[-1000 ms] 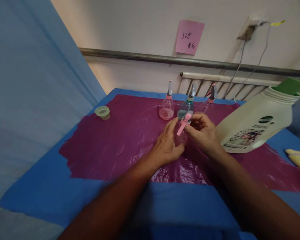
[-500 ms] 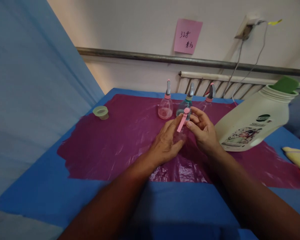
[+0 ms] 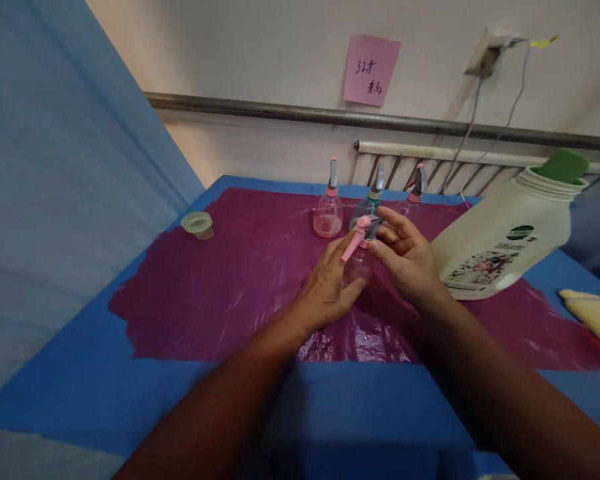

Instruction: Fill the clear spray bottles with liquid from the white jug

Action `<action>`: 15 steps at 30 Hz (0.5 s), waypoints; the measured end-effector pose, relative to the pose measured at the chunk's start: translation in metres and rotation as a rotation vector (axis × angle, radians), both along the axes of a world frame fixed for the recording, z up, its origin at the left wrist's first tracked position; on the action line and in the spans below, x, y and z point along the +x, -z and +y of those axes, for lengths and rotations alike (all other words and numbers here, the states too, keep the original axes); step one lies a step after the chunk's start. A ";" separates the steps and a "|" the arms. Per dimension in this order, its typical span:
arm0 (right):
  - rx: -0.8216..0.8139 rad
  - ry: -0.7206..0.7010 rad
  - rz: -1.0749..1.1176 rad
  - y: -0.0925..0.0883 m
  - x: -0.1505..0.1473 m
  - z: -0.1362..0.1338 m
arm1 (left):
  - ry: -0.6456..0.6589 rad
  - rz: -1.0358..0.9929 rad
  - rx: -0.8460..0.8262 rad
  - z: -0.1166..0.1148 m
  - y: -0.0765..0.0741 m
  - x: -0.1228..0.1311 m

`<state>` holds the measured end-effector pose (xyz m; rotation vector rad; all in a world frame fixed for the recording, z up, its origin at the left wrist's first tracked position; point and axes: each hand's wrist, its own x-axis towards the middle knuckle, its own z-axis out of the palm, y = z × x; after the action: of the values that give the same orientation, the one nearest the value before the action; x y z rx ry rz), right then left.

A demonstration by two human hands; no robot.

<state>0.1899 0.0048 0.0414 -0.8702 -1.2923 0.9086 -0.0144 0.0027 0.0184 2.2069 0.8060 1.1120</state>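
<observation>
A small clear spray bottle (image 3: 359, 267) with a pink and grey trigger head stands upright between my hands on the purple plastic sheet. My left hand (image 3: 327, 287) wraps round its body from the left. On the other side, my right hand (image 3: 405, 257) grips the pink collar under the head between thumb and fingers. Just behind are a spray bottle with pink liquid (image 3: 328, 223), a teal spray bottle (image 3: 366, 207) partly covered by my right hand, and another clear spray bottle with a pink collar (image 3: 414, 199), its lower part hidden.
A large white jug (image 3: 510, 240) with a green piece in its mouth leans at the right. A pale green cup (image 3: 198, 223) lies at the left. Yellow cloth (image 3: 593, 317) rests at the right edge. Behind the table run a wall and a metal rail (image 3: 280, 109).
The trigger head has turned between my hands, so more of its grey side shows. The whole view has shifted slightly; the other bottles stand where they were.
</observation>
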 end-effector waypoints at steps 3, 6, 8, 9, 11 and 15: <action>0.028 0.007 0.020 -0.001 -0.004 -0.002 | -0.023 0.023 -0.010 0.000 0.003 0.000; 0.017 0.017 0.014 -0.002 -0.006 -0.003 | -0.042 0.041 -0.032 0.000 0.001 0.000; 0.006 0.025 0.010 -0.003 -0.005 -0.003 | -0.032 0.032 -0.038 -0.001 -0.001 0.000; 0.005 0.028 0.008 -0.003 -0.003 -0.003 | -0.021 0.019 -0.038 -0.001 -0.003 0.000; 0.010 0.026 -0.005 -0.003 0.000 -0.003 | 0.003 -0.012 -0.045 -0.001 -0.005 0.001; 0.027 -0.022 -0.035 -0.002 0.007 -0.001 | 0.011 -0.035 -0.084 -0.001 -0.006 0.000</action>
<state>0.1972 0.0034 0.0435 -0.8553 -1.3439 0.8947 -0.0141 0.0018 0.0240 2.1145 0.8097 1.0888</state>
